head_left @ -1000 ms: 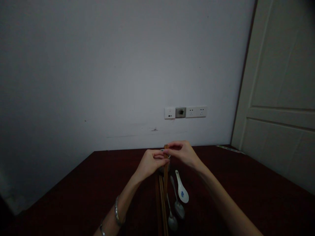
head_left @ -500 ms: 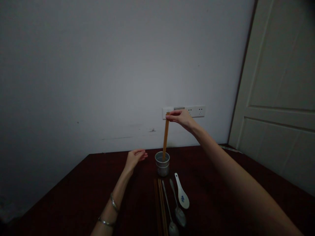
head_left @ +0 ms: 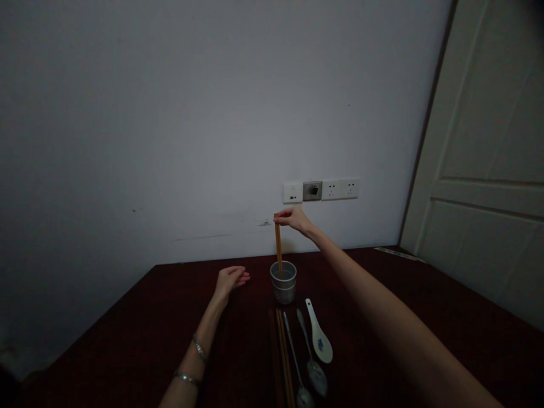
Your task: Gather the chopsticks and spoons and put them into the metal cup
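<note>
My right hand (head_left: 294,219) pinches the top ends of a pair of wooden chopsticks (head_left: 279,243) that stand upright, their lower ends inside a small metal cup (head_left: 283,283) on the dark red table (head_left: 136,334). My left hand (head_left: 230,279) rests on the table just left of the cup, fingers stretched out and holding nothing. Two bracelets ring my left wrist.
More chopsticks (head_left: 281,357) lie flat in front of the cup. Beside them lie two metal spoons (head_left: 306,368) and a white ceramic spoon (head_left: 319,340). A wall with sockets (head_left: 321,190) stands behind the table, and a door (head_left: 488,158) to the right.
My right hand lifted the chopsticks away from my left hand, stood them over the cup and has now lowered them into it. My left hand let go and settled on the table.
</note>
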`<control>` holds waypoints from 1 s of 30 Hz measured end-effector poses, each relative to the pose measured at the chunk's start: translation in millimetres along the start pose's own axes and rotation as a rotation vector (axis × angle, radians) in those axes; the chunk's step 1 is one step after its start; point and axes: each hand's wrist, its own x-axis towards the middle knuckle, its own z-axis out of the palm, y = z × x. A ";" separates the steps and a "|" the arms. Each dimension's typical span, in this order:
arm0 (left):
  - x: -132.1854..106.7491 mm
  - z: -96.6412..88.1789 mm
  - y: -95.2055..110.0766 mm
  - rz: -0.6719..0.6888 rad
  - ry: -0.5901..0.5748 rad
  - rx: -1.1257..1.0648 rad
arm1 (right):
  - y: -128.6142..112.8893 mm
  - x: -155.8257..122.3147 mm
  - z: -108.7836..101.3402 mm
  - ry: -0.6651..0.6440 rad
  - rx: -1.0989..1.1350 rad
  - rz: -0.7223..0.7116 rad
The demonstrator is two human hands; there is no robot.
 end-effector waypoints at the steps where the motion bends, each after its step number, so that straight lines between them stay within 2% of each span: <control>1: -0.2 0.2 0.0 -0.001 -0.002 0.000 | 5.3 -1.1 2.5 0.002 0.010 0.014; 8: -2.7 6.5 2.5 -0.021 -0.015 0.033 | 27.4 -8.4 13.2 -0.016 0.057 0.070; 11: -4.2 20.6 -2.6 0.091 -0.093 0.030 | 32.9 -10.4 14.5 -0.016 0.078 0.072; 14: -6.9 40.9 -15.8 0.203 -0.189 0.020 | 37.4 -11.6 15.3 -0.021 0.079 0.077; 19: -12.4 64.7 -41.4 0.292 -0.305 0.082 | 41.0 -13.7 17.1 -0.039 0.083 0.083; 23: -16.1 70.4 -49.4 0.331 -0.316 0.047 | 40.8 -14.4 19.0 -0.050 0.127 0.099; 30: -23.1 78.1 -49.9 0.346 -0.366 0.017 | 43.3 -12.6 23.0 -0.056 0.173 0.135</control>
